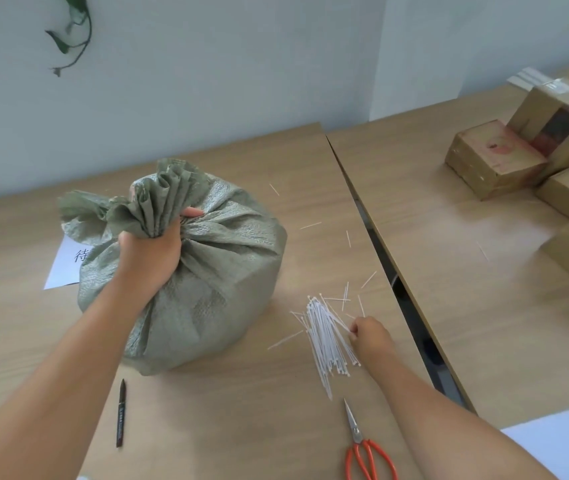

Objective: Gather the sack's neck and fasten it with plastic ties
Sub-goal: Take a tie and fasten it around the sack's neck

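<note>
A full green woven sack [220, 271] stands on the wooden table [241, 427]. My left hand [151, 251] is clenched around its bunched neck [161, 202], and the loose top fans out above my fist. To the right of the sack lies a pile of white plastic ties [326, 337]. My right hand [369, 336] rests at the pile's right edge, its fingertips pinched on a tie there.
Cut tie ends [310, 225] are scattered over the table. Orange-handled scissors [362, 448] lie near the front, a black marker [121, 414] left of them. A white sheet [64, 265] pokes out behind the sack. Cardboard boxes [504, 157] stand on the neighbouring table, across a gap [411, 306].
</note>
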